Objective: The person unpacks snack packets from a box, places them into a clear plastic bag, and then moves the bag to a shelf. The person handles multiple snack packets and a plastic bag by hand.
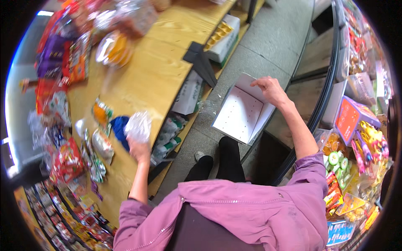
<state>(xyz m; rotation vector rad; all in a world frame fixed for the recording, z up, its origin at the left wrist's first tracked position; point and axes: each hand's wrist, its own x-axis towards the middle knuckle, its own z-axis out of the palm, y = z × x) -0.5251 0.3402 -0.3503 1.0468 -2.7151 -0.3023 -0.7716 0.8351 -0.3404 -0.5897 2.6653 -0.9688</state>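
My left hand [139, 149], a little blurred, is closed on a crumpled clear plastic bag [139, 126] over the wooden table. Directly beside the bag lies a dark blue cloth-like bundle [119, 129]. My right hand [271, 90] grips the far right edge of a white open box [240, 112], its fingers curled over the wall. The box hangs tilted above the floor, and small dark holes dot its inner face. Near my left hand, small snack packets lie on the table, among them an orange and green one [101, 112] and a whitish one [103, 145].
The wooden table [167, 39] runs along my left, with bagged snacks and a clear round tub [114, 49] on it. Boxes and bottles [171, 138] stand on a shelf beneath. At my right, a black-edged rack [331, 83] holds sweets and an orange-purple box [351, 117].
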